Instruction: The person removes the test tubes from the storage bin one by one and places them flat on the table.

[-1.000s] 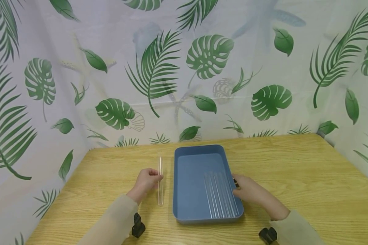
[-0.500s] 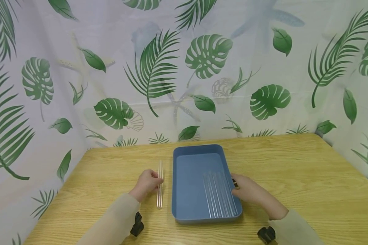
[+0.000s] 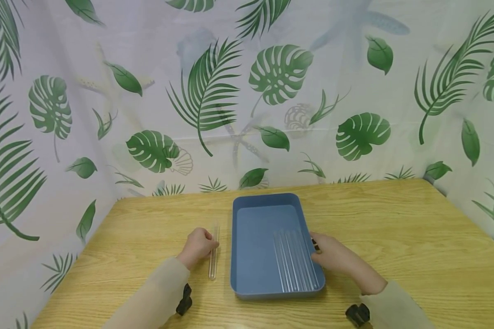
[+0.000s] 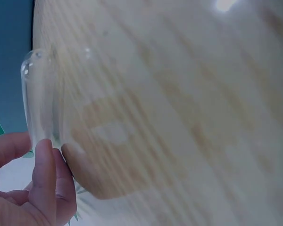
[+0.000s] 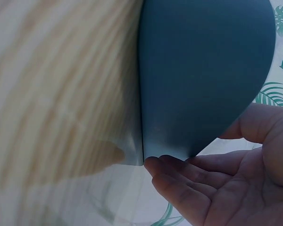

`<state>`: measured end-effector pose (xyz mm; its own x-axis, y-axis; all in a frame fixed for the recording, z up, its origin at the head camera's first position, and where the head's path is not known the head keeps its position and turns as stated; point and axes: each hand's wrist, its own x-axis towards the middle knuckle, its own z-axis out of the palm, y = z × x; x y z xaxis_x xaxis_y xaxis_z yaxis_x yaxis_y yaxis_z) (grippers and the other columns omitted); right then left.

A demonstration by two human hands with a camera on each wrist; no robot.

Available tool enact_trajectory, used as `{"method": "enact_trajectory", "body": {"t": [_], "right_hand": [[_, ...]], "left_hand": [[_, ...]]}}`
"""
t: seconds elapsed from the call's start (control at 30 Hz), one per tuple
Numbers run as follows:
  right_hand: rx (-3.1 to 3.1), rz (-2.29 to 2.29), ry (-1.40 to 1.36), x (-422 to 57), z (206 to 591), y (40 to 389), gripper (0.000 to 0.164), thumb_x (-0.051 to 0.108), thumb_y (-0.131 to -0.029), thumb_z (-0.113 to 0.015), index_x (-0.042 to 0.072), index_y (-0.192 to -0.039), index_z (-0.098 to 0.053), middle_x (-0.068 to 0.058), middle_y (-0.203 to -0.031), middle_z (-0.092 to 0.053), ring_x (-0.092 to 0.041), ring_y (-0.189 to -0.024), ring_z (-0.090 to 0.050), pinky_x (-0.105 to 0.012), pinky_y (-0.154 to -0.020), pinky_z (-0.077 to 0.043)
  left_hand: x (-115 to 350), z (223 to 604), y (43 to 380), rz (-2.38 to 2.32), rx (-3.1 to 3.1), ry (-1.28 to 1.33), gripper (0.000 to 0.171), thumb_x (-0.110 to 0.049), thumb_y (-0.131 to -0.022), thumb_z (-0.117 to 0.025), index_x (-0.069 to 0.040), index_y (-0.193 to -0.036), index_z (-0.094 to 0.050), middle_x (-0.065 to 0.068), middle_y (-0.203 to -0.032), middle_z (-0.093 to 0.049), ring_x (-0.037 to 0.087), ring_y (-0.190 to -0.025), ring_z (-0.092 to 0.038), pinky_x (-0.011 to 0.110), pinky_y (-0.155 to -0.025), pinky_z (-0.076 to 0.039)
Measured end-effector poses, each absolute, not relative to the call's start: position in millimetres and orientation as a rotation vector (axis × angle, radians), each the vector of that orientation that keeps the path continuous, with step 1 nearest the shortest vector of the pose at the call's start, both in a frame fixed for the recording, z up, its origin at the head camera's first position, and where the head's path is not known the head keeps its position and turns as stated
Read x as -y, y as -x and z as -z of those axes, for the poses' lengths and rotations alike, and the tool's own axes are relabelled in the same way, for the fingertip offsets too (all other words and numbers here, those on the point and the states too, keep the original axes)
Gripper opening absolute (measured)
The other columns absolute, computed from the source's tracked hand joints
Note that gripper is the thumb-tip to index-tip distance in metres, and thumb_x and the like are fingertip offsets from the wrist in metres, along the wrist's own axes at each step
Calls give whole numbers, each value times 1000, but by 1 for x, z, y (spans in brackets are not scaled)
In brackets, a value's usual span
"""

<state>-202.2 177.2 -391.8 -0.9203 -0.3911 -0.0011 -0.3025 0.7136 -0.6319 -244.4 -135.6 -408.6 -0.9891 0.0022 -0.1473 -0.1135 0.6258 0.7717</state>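
My left hand (image 3: pixel 196 246) pinches a clear test tube (image 3: pixel 212 267) between thumb and fingers, left of a blue tray (image 3: pixel 253 256). The left wrist view shows the tube's rounded end (image 4: pixel 40 59) close above the table; whether it touches is unclear. Several more clear test tubes (image 3: pixel 292 265) lie side by side along the tray's right half. At the tray's right wall, my right hand (image 3: pixel 332 253) grips the edge. In the right wrist view its thumb is at the rim, partly hidden behind the wall, and its fingers (image 5: pixel 179 186) are against the outer side (image 5: pixel 203 70).
The tray stands on a wood-grain table (image 3: pixel 395 228). A cloth with printed green leaves (image 3: pixel 280 114) hangs behind the table and at both sides. A black strap device (image 3: pixel 184 299) sits at the left wrist, another black device (image 3: pixel 358 315) at the right.
The far end of the test tube in my left hand has come down and nearer, and the tube leans a little more. My right hand and the tray have stayed in place.
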Motion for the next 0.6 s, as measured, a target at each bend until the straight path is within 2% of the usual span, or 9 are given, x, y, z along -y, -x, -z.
{"method": "enact_trajectory", "body": {"t": [0.3,0.6], "right_hand": [[-2779,983,558,-177,392,202,50,-8,-78,-51,-19,-123,-34,-27,-109,-52,-37,-96,-52,-40,-73,-47],[-2776,1007,556,-177,392,201,50,-8,-77,-50,-19,-123,-34,-26,-108,-53,-37,-96,-53,-40,-74,-47]], "left_hand": [[135,411,248,-1242,-2735,81,31,0,-80,-60,-8,-60,-37,0,-49,-33,9,-41,-36,21,-42,-34],[135,413,251,-1182,-2790,76,17,-2,-79,-62,0,-72,-47,7,-60,-47,11,-45,-44,22,-43,-39]]}}
